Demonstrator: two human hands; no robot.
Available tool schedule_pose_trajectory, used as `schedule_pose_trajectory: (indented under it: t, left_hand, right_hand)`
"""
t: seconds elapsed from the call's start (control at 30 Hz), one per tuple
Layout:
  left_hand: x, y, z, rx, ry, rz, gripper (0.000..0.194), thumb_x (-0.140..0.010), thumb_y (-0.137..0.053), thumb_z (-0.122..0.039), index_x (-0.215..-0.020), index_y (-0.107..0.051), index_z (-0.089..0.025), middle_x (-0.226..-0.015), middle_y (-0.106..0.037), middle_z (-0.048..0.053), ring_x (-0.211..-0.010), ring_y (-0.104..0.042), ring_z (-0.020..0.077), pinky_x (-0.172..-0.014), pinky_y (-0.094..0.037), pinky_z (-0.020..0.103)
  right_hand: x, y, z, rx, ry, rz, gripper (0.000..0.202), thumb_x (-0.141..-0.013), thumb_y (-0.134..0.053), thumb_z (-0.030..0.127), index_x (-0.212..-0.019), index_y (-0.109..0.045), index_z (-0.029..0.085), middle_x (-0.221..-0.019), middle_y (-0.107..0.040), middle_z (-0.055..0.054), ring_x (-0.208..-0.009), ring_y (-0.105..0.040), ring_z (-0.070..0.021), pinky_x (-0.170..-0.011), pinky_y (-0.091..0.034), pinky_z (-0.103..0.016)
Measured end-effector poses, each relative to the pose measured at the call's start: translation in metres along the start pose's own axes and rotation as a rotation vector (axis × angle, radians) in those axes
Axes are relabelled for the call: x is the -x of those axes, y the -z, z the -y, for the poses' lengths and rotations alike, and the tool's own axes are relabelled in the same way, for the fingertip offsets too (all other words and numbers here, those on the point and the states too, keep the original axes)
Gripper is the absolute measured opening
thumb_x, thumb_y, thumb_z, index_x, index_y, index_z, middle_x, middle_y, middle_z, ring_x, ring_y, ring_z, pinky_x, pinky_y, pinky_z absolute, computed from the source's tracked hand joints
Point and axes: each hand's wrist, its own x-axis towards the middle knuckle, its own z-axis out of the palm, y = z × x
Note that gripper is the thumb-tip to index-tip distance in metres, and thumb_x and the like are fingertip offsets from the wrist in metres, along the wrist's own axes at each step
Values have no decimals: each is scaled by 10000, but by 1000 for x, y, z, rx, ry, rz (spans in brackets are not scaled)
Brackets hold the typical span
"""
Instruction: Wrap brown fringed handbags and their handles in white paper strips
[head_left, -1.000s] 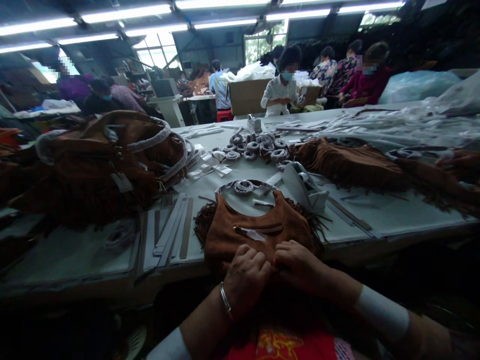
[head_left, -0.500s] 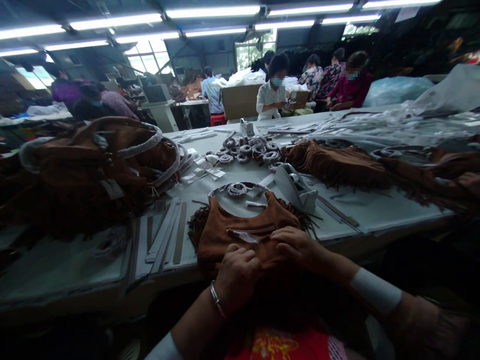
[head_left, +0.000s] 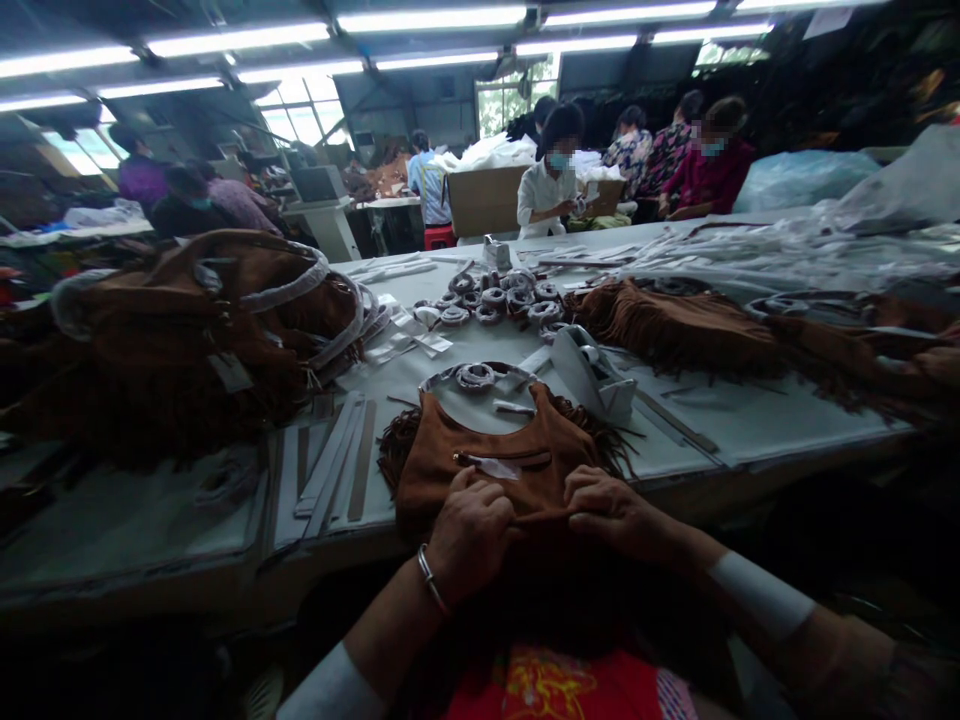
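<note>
A brown suede-look handbag with fringe at its sides lies before me at the table's near edge. Its zip pocket faces up, with a whitish tag or wrap at the pull. My left hand is closed on the bag's lower edge, left of centre, and its index finger reaches toward the zip. On the right, my right hand pinches the same lower edge. The bag's wrapped handle arches away from me, around a coiled, wrapped strap. The bag's underside is in shadow.
Fringed brown bags are heaped at left, with more fringed bags at right. Wrapped strap coils cluster mid-table. Flat strips lie left of my bag; a grey-white holder stands behind it. A person works across the table.
My right hand has moved from the bag's front near the zip down and right to its lower edge. More of the zip pocket shows. My left hand has shifted only slightly.
</note>
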Motion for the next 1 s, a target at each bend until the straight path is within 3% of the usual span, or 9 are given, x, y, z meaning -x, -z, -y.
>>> schedule_pose_trajectory:
  t: [0.1,0.23,0.33,0.43,0.5,0.57,0.77,0.87,1.0]
  left_hand:
    - [2,-4,3,20,23,-7,161,-838,-706,-246,-747,-587,-188,-771,-614,5,-785,-574,189,-1034,-343,477]
    - [3,-3,4,81,10,14,183,-849,-679,-221,-715,-561,-185,-757,-610,-1,-764,-578,177,-1006,-367,466]
    - [3,0,3,117,-1,4,173,-851,-668,-207,-720,-559,-182,-762,-614,5,-769,-579,180,-970,-385,454]
    - [3,3,2,123,-20,-3,162,-860,-657,-215,-730,-565,-185,-763,-615,11,-775,-574,186,-967,-385,458]
    - [2,4,1,113,-23,3,166,-868,-645,-217,-725,-565,-187,-759,-612,10,-775,-572,185,-981,-380,463]
    - [2,3,1,90,-3,10,164,-874,-641,-224,-728,-575,-188,-762,-612,9,-777,-575,185,-1013,-363,482]
    - [3,-1,3,44,43,-16,187,-868,-672,-275,-722,-591,-191,-780,-622,11,-787,-586,186,-1065,-329,515]
    - [6,0,0,26,38,-29,213,-865,-688,-316,-726,-595,-185,-805,-638,21,-823,-590,194,-1044,-348,488]
    - [7,1,-9,-33,3,-19,276,-896,-648,-396,-729,-598,-182,-805,-637,25,-822,-574,187,-1033,-342,463]
  right_hand:
    - [-1,8,3,-79,-11,36,430,-966,-531,512,-732,-663,176,-808,-600,-31,-858,-547,-175,-842,-405,-345]
    - [8,15,3,-107,-14,61,255,-967,-563,411,-951,-700,197,-1001,-650,-64,-1021,-577,-200,-967,-426,-366]
    - [21,13,2,39,-39,-73,218,-893,-663,335,-1061,-664,196,-1105,-649,-98,-1100,-569,-233,-1004,-436,-399]
    - [30,3,2,151,-77,-217,228,-817,-720,259,-1022,-646,192,-1125,-643,-112,-1113,-568,-253,-992,-454,-418]
    - [31,-2,2,144,-66,-234,130,-837,-693,232,-957,-655,200,-1051,-668,-91,-1116,-569,-249,-1005,-446,-422]
    - [29,-2,1,95,-45,-203,36,-879,-658,239,-897,-668,209,-953,-690,-65,-1120,-571,-241,-1032,-428,-425]
    - [23,23,-7,-74,-87,-1,133,-903,-658,347,-885,-698,221,-964,-709,-47,-1189,-557,-252,-1086,-401,-447]
    - [21,20,9,187,-57,-22,130,-901,-647,312,-997,-701,242,-1074,-705,-64,-1207,-545,-280,-1073,-394,-486]
    - [15,-16,38,516,66,-159,397,-877,-666,306,-1266,-616,249,-1255,-648,-110,-1180,-551,-317,-1000,-418,-488]
